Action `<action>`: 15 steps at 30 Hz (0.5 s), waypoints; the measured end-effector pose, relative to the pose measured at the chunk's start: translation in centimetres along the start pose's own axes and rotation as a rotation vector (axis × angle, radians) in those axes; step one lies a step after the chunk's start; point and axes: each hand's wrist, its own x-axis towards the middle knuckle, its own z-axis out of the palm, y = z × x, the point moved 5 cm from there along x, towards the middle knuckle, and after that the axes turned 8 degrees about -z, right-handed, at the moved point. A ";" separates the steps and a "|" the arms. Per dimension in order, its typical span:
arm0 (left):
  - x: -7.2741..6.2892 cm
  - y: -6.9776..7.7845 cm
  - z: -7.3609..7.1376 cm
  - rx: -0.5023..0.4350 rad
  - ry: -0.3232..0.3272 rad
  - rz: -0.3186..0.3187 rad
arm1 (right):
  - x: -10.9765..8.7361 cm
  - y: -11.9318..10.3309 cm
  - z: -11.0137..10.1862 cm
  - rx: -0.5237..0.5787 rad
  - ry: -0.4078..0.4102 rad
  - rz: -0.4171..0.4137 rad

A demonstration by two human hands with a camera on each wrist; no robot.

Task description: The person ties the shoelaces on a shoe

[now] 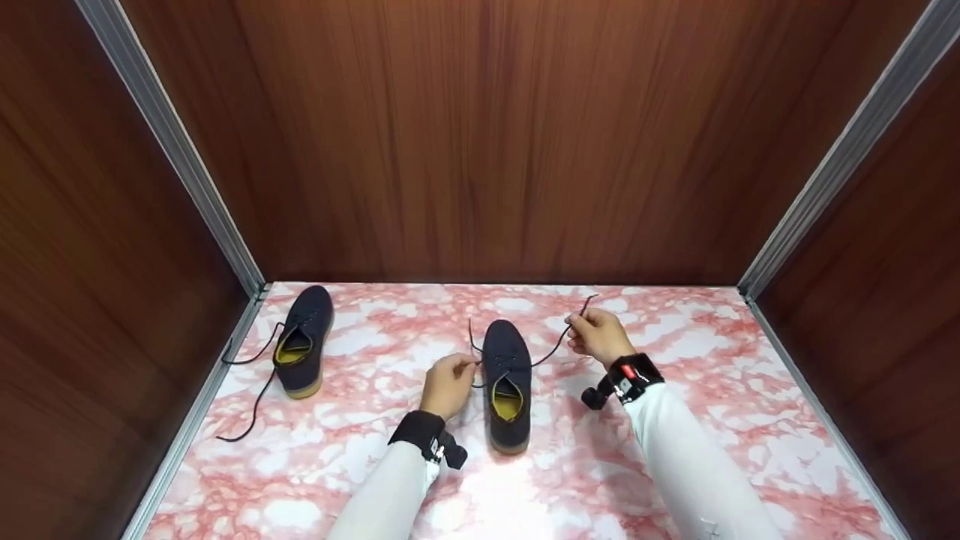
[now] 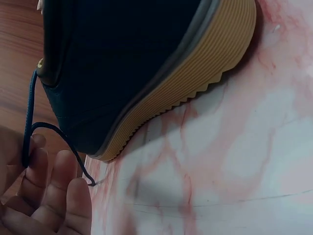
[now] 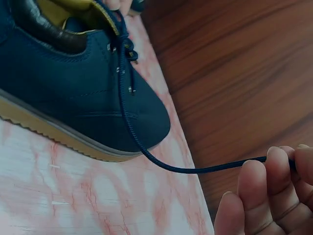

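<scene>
A dark navy shoe (image 1: 506, 341) with a yellow lining and tan sole stands upright between my hands, toe pointing away. My left hand (image 1: 448, 386) is close to its left side and pinches one end of the shoelace (image 2: 30, 105) between thumb and forefinger. Out to the right, my right hand (image 1: 601, 335) pinches the other lace end, and the lace (image 3: 186, 170) runs slack from there back to the eyelets. In the right wrist view the laces cross over the shoe's tongue. The free tip of the right lace sticks out past my fingers.
A matching shoe (image 1: 306, 337) stands at the left, its loose lace (image 1: 259, 405) trailing on the red-and-white marbled tabletop (image 1: 360, 427). Brown wood-grain panels (image 1: 480, 150) close in the back and both sides, joined by grey metal corner posts (image 1: 180, 150).
</scene>
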 end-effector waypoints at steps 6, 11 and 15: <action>-0.1 -0.1 0.5 -0.017 -0.027 0.003 | 0.5 -0.3 1.6 -0.153 -0.013 -0.045; -0.4 -0.2 0.6 -0.034 -0.032 0.012 | 1.0 -0.7 3.3 -0.226 -0.053 -0.088; -0.4 -0.4 0.8 -0.035 -0.032 0.009 | 1.3 -1.7 4.5 -0.273 -0.069 -0.109</action>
